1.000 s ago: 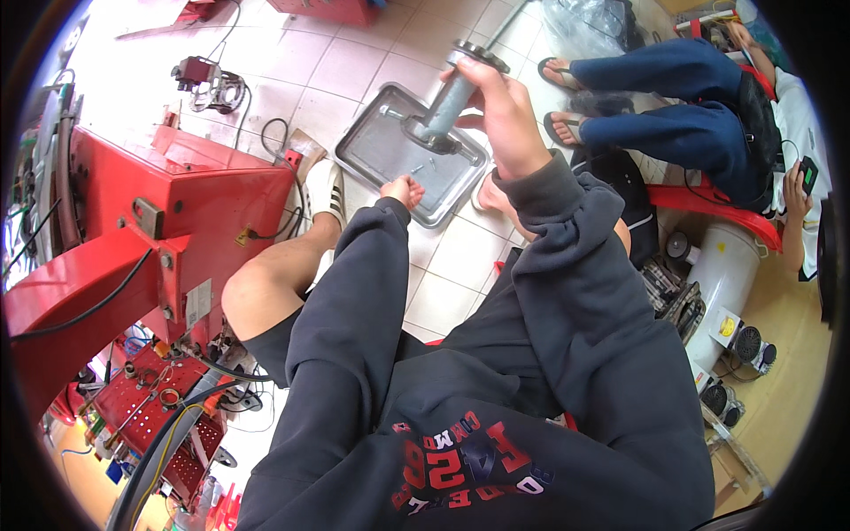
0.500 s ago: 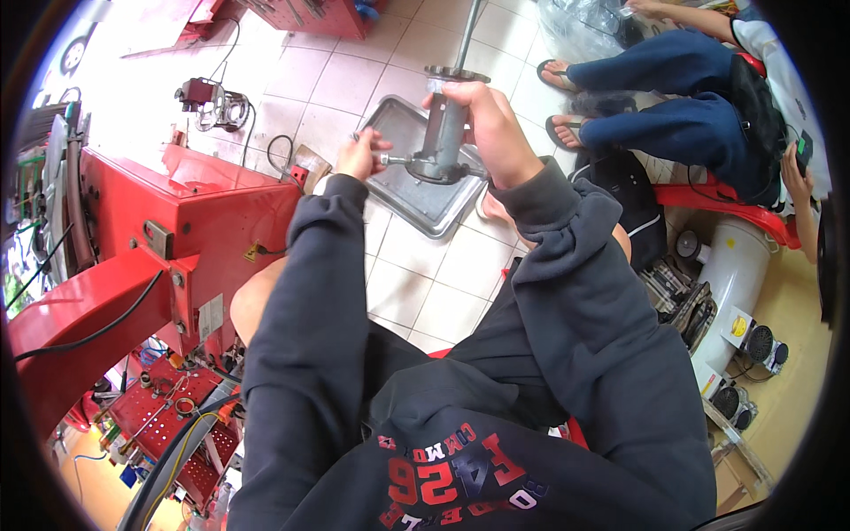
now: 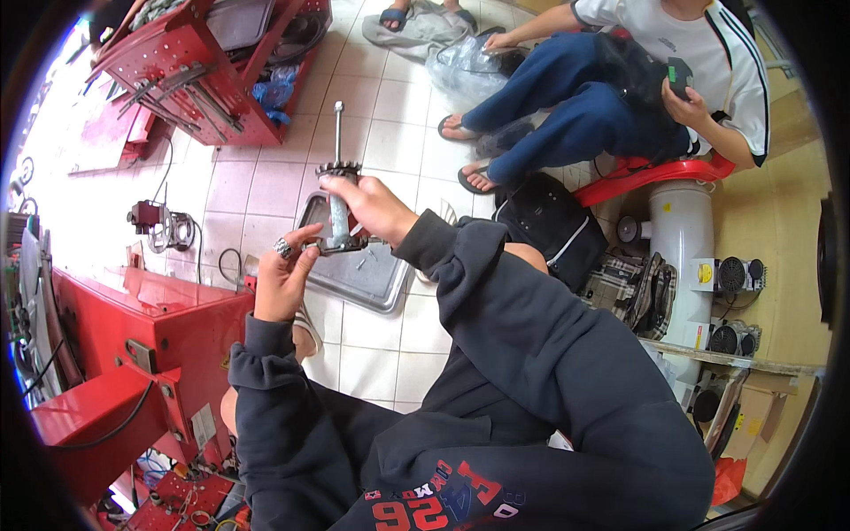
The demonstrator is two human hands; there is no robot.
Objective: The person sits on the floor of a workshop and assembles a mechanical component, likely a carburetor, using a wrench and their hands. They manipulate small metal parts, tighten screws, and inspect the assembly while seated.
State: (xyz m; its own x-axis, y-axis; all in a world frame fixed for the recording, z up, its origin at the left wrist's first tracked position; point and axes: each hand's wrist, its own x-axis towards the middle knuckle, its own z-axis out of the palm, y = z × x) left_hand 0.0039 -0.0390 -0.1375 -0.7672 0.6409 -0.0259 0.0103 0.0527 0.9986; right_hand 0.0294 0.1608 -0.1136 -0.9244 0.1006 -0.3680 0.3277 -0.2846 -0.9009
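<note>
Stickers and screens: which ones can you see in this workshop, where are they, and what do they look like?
Pale sticker: small upright rectangle on the side of the red machine, lower left.
Yellow round sticker: on a pale box beside the white cylinder tank, right.
Yellow sticker: small, on that tank's upper part.
Phone: dark, in the seated person's hand; its screen cannot be seen.

Gear shaft [image 3: 338, 181]: bare grey metal, dull sheen, toothed wheel darker and matt; thin upper rod smoother and brighter. Ring on the left hand [image 3: 285, 281]: silver-coloured metal, polished. Tray [image 3: 372, 274] on the floor: sheet metal, brushed grey, faintly reflective. Floor [image 3: 390, 133]: pale glazed tiles, glossy, with darker grout lines. Machine housing [image 3: 168, 327]: red painted metal, smooth and shiny. Sleeves [image 3: 522, 327]: dark knitted cloth, soft, matt. Stool seat [image 3: 655, 173]: red moulded plastic, glossy.
</note>
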